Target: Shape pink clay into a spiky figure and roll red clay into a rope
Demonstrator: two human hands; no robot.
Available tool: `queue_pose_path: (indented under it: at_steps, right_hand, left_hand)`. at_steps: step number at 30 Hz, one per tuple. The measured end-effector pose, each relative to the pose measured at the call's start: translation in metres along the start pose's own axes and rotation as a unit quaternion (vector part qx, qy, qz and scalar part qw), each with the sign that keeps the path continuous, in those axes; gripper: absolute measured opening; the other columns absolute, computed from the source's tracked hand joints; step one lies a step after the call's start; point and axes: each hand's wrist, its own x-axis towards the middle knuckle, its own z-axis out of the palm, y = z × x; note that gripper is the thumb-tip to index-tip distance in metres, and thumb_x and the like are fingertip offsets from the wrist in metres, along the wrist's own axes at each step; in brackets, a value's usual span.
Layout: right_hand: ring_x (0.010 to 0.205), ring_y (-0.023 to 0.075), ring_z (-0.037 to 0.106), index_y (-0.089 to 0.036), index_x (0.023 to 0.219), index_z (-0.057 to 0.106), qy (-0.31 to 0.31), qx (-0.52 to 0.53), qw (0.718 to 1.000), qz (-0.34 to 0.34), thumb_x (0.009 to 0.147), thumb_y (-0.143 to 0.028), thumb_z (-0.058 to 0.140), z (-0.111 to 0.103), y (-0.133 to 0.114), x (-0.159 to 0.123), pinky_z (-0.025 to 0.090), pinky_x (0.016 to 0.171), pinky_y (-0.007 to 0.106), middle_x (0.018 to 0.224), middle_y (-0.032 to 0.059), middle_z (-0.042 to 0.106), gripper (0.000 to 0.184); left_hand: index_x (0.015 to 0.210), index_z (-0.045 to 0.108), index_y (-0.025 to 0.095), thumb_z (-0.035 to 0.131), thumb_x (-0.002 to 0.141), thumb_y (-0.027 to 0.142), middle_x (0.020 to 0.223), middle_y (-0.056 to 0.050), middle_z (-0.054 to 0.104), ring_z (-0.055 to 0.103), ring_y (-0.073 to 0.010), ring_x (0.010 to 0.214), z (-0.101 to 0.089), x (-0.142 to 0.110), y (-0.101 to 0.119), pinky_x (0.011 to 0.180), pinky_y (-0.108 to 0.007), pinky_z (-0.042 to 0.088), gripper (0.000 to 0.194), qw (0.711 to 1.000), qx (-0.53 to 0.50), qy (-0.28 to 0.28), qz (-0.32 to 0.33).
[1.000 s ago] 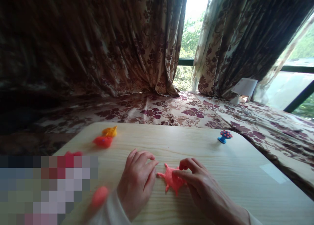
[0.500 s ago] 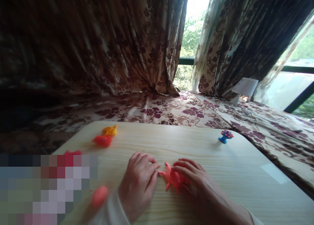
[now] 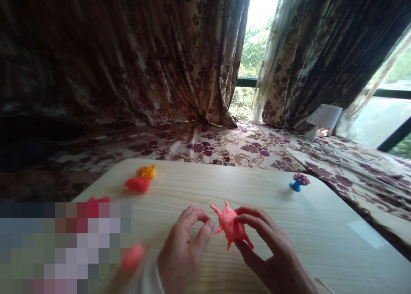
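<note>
A pink modelling-clay figure, with a rounded body and several short stubby limbs, is tilted up just above the table. My right hand grips it along its right side, thumb under the lower edge and fingers at the upper edge. On the other side, my left hand curves toward the figure's left limbs. Its thumb and forefinger tips come close together with a gap behind them, and nothing shows between them. I cannot tell whether the left thumb touches a limb.
The pale wooden table bears a blue clay piece with pink dots at the far right. At the left lie a yellow clay piece, a red one and a pink lump. A white lamp stands behind. A pixelated patch hides the lower left.
My right hand has gone from lying over the figure to gripping its side, and the figure has come up from the table and tilted. My left hand has turned, its thumb now showing more.
</note>
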Motion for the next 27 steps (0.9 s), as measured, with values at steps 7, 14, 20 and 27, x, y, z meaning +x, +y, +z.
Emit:
queue_pose_path:
  at_steps: [7,14,20,27]
  right_hand:
    - [0.104,0.0182,0.055,-0.023,0.11,0.051,-0.005,0.011,1.0,-0.008,0.079,-0.008,0.058,0.005,-0.005,-0.004,0.047,0.087,0.027,0.112,0.0067,0.056,0.035]
    - [0.095,0.0191,0.062,-0.023,0.105,0.058,0.007,0.173,0.969,0.179,0.087,-0.025,0.054,0.004,-0.005,-0.005,0.05,0.084,0.028,0.101,0.0045,0.066,0.019]
    - [0.081,0.0174,0.062,-0.02,0.089,0.068,-0.082,0.35,0.891,0.277,0.086,-0.033,0.056,0.005,-0.012,0.003,0.048,0.073,0.025,0.08,0.0016,0.068,0.018]
    - [0.072,0.0138,0.059,-0.021,0.097,0.066,-0.019,0.399,0.853,0.336,0.084,-0.041,0.057,0.009,-0.008,-0.001,0.048,0.067,0.024,0.08,0.0016,0.067,0.026]
  left_hand:
    - [0.088,0.066,0.019,0.053,0.083,0.034,0.089,-0.003,0.064,0.058,-0.02,0.09,-0.001,-0.001,0.007,0.086,-0.031,0.04,0.02,0.987,-0.135,-0.082,-0.034]
    - [0.09,0.067,0.016,0.06,0.078,0.029,0.083,-0.004,0.07,0.058,-0.0171,0.081,-0.001,0.002,0.005,0.078,-0.028,0.043,0.02,0.939,-0.301,-0.119,-0.117]
    - [0.09,0.069,0.014,0.062,0.078,0.034,0.079,-0.004,0.069,0.057,-0.0149,0.075,-0.002,0.002,-0.001,0.074,-0.026,0.043,0.024,0.914,-0.35,-0.131,-0.161]
    - [0.094,0.068,0.015,0.058,0.082,0.032,0.08,-0.006,0.07,0.061,-0.0168,0.077,-0.001,0.002,-0.003,0.08,-0.032,0.043,0.023,0.897,-0.386,-0.141,-0.164]
